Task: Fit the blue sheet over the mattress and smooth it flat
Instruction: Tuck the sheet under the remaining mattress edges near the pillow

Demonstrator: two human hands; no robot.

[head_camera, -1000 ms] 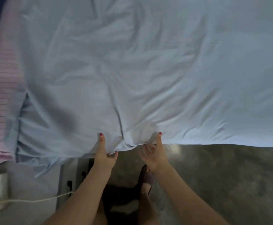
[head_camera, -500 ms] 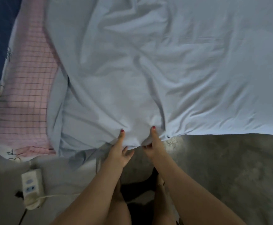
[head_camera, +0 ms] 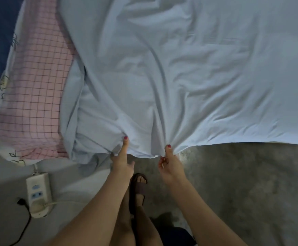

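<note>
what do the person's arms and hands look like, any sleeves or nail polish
Both arms are bare, no sleeves in view. The left hand and right hand have red-painted nails. No rings, watch or bracelets show.

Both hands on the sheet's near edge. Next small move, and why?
Probably pull the edge toward the body and down over the bed's side. Both the left hand and right hand pinch the sheet at its near hem, folds fan out from each grip, and the pink checked cover beneath is bare at left, so the sheet is not yet taut or fitted.
</note>
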